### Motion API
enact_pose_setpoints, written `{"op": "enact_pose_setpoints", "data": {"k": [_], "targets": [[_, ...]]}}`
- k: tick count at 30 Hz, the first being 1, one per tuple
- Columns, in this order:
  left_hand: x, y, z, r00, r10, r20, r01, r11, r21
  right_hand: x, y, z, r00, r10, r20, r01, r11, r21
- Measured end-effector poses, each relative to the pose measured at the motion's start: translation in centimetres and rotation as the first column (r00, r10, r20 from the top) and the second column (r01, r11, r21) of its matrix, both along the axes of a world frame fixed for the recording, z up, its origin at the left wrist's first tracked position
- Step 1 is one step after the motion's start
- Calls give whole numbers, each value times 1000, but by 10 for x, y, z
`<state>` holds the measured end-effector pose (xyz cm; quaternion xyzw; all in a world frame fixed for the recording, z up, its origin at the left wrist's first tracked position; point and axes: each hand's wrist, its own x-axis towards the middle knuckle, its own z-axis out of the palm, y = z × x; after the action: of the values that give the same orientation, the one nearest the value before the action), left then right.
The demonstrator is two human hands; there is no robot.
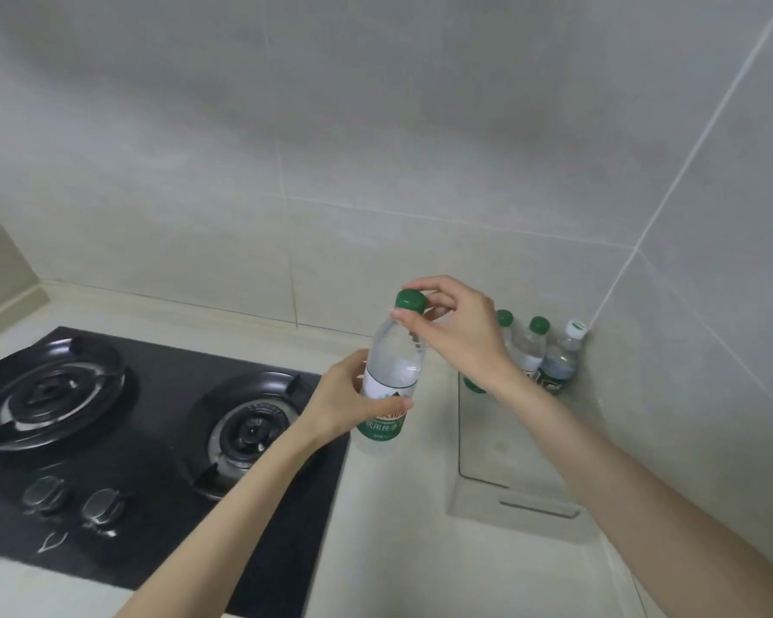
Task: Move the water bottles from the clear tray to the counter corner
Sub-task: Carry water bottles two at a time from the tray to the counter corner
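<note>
Three bottles (532, 350) stand in the corner at two o'clock, and a fourth bottle (393, 372) sits upright at centre, left grip (344, 399) wrapped round its label, right grip (460, 332) pinching its green cap (411, 301), clear tray (509, 466) at four o'clock looking nearly bare.

In my left hand (344, 401) the clear plastic water bottle (396, 363) is smooth and shiny, its green plastic cap (410, 301) matt; the flat black cooktop (161, 528) looks like glossy glass; the clear rectangular plastic tray (500, 452) gleams; the pale grey wall tiles (376, 149) are smooth, satin.
</note>
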<state>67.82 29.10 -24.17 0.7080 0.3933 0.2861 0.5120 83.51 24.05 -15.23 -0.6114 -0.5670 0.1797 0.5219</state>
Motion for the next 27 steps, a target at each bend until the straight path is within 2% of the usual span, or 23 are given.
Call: {"op": "enact_pose_setpoints", "data": {"k": [5, 9, 13, 17, 19, 20, 21, 23, 24, 27], "targets": [[-15, 3, -10, 999, -2, -32, 0, 998, -57, -13, 7, -4, 998, 27, -63, -28, 1000, -10], [-13, 6, -9, 997, 67, -27, -68, 997, -37, -12, 9, -1, 995, 47, -90, -49, 999, -21], [-6, 14, -8, 994, 103, -21, -104, 994, -23, 0, 12, 2, 991, 123, -56, -126, 991, -50], [4, 25, -3, 992, 122, -18, -122, 992, -32, 28, 19, -4, 980, 139, -143, -152, 984, -89], [9, 29, 1, 992, 123, -8, -123, 991, -44, 53, 26, -16, 998, 38, -45, -44, 988, -146], [14, 32, 3, 992, 124, -4, -124, 991, -49, 69, 31, -23, 996, -28, 83, 43, 980, -194], [18, 34, 5, 992, 128, -3, -128, 990, -52, 85, 36, -32, 962, -73, 264, 141, 959, -247], [26, 36, 8, 991, 137, 3, -137, 989, -50, 115, 47, -48, 820, -58, 569, 296, 895, -335], [30, 37, 9, 991, 136, 7, -135, 989, -52, 129, 53, -57, 786, -47, 617, 348, 858, -378], [39, 41, 11, 992, 127, 16, -126, 990, -59, 160, 71, -80, 815, -91, 573, 411, 786, -461]]}}
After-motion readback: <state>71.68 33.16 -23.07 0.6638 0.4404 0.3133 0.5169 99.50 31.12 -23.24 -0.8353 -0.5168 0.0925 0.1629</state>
